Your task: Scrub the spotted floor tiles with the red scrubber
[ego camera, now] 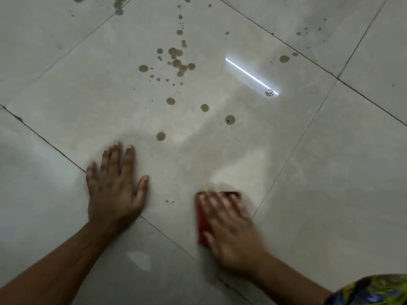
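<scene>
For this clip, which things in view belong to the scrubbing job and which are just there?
Job:
- red scrubber, under the right hand
- brown spots on the floor tiles
- left hand, flat on the floor

Just there:
- light reflection on the tile
- patterned cloth, bottom right corner

right hand (229,225) motion-blurred, red scrubber (202,221) mostly hidden beneath it

no readable text, label, brand, number or sign appears anywhere in this view.
</scene>
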